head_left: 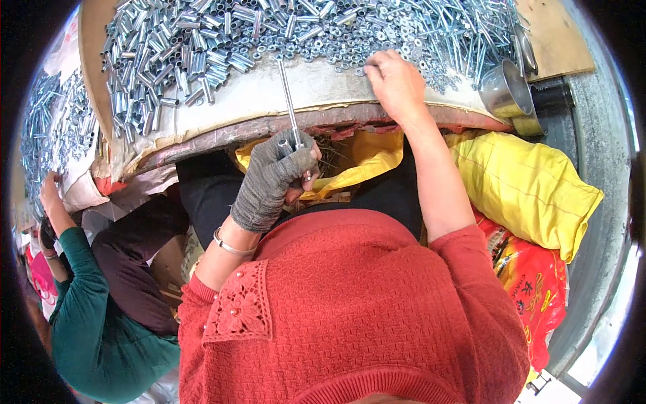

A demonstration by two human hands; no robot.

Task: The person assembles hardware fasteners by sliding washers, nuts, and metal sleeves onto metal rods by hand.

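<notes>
There is printed writing on the shiny red bag (538, 289) by my right side, in dark marks over red and yellow. My left hand (274, 178), in a gray glove with bare fingertips, is closed around a long, thin metal rod (289, 97). The rod is in front of me, and its top end is over the pale strip of the table (252, 94). It is long and straight, and it points up and away from me, leaning a little to the left, with its top end close to the heap. A short metal tube (285, 146) also sticks out of that hand. The table's curved front edge runs across in front of my belly, and the pale strip gives some open room between that edge and the heap. My bare right hand (396, 81) reaches over the edge, fingers bent, by the little metal rings (367, 47); I can't tell if it has hold of one. Lots of short tubes (202, 40) lie to the left and long screws (468, 40) to the right. A metal cup (505, 91) sits near the right end, with a yellow bag (528, 188) below it.
</notes>
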